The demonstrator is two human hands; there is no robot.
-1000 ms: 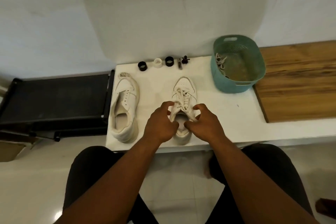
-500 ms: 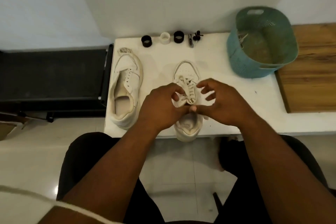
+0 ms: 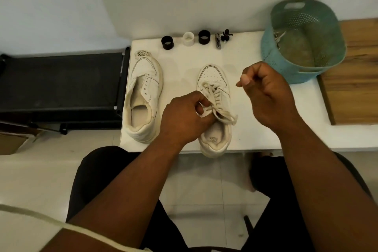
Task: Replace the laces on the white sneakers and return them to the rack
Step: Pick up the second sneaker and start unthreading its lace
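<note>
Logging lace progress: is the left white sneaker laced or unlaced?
Unlaced. The left white leather sneaker shows bare eyelet holes and an open tongue; a loose lace bundle lies at its toe.

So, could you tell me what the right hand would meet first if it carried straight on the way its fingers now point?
Probably the toe of the laced sneaker: the right hand points left towards it, though it may pass above, since height is unclear.

teal basket (image 3: 329, 55), wooden board (image 3: 356, 88), three rings (image 3: 188, 39)
</note>
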